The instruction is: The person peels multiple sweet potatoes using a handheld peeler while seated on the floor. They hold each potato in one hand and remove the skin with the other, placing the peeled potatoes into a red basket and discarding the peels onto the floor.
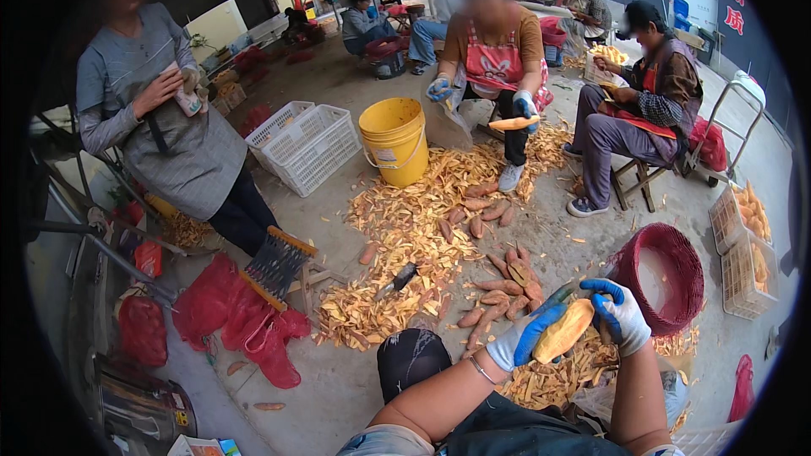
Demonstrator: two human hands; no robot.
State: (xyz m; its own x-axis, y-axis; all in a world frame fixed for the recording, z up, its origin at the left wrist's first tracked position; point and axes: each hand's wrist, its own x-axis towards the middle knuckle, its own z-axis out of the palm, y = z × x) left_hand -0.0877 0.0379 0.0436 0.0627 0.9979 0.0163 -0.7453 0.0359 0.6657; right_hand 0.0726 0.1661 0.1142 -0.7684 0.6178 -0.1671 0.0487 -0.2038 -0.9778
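Observation:
My left hand (529, 335), in a white and blue coated glove, grips a peeled yellow sweet potato (564, 331), which lies slanted across the palm. At its upper right end is my right hand (618, 315), gloved alike, with fingers curled. Whatever sits inside those fingers is mostly hidden. Just beyond my hands lie several unpeeled reddish sweet potatoes (510, 288) on the concrete floor. Peelings (564, 373) are heaped below my forearms. A bucket lined with red mesh (678, 285) stands to the right of my right hand.
A wide band of peelings (393, 221) runs to a yellow bucket (396, 164). A dark-handled tool (403, 275) lies on it. White crates (310, 149) stand farther left, crates of peeled sweet potatoes (751, 272) at right. Nearby are red mesh sacks (218, 304), a folding stool (277, 266) and several people.

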